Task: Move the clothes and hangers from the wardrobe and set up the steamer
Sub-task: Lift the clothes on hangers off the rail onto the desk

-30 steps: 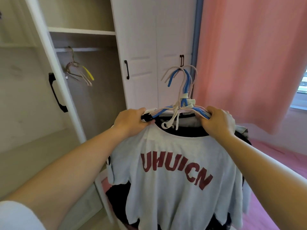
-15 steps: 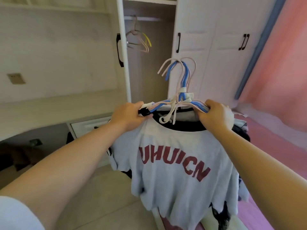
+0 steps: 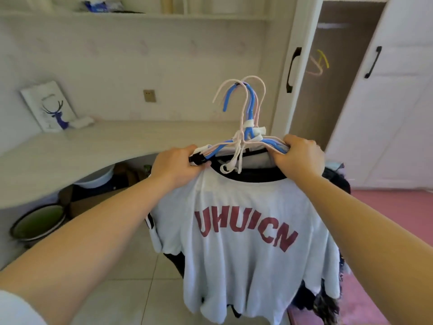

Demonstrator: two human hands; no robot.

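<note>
Up front, white shirt [image 3: 246, 242], red "UHUICN"

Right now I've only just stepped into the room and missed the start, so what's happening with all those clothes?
A person is carrying a bundle of blue, pink and white wire hangers with clothes on them. The left hand and the right hand each grip one end of the bundle. A pale grey T-shirt with red lettering hangs in front, dark garments behind. The open white wardrobe to the right holds a few bare hangers. No steamer is in view.
</note>
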